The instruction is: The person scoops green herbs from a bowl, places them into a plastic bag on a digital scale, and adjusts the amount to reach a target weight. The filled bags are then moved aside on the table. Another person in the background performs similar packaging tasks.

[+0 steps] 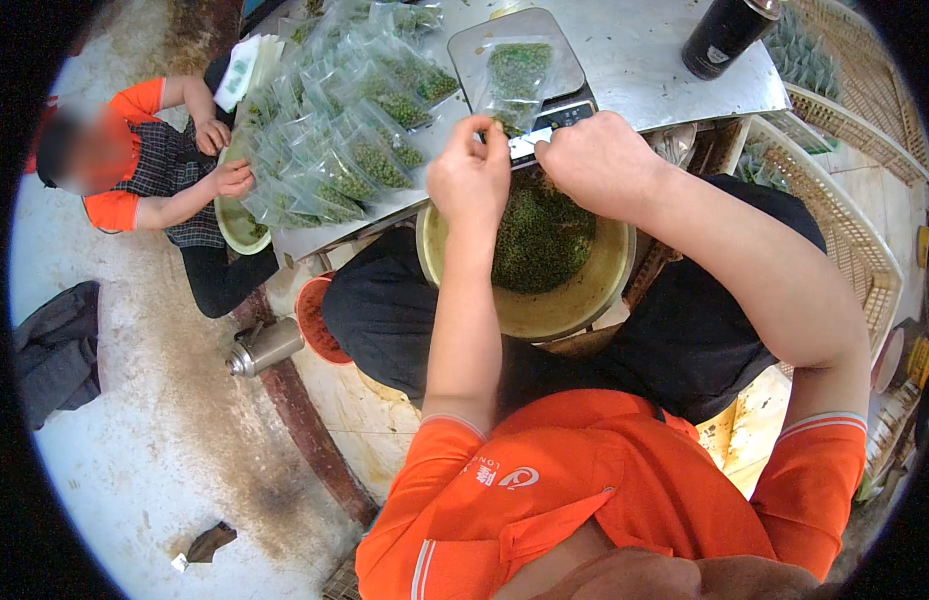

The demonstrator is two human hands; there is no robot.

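A clear plastic bag of green peppercorn-like berries (518, 71) lies on the square metal plate of a digital scale (464, 56). My left hand (472, 169) pinches something small between thumb and forefinger at the bag's near end; whether it is the bag or a berry cluster I cannot tell. My right hand (603, 165) is curled beside the scale's display, its fingertips partly hidden, so its hold cannot be made out. Below both hands, a large round basin (532, 315) contains loose green berries (543, 240).
Many filled bags (344, 142) cover the metal table (637, 94) at left. A dark cup (723, 41) stands at right, near plastic crates (847, 217). A co-worker (164, 150) sits at far left with a bowl (239, 232). A metal flask (269, 346) and red bucket (318, 319) are on the floor.
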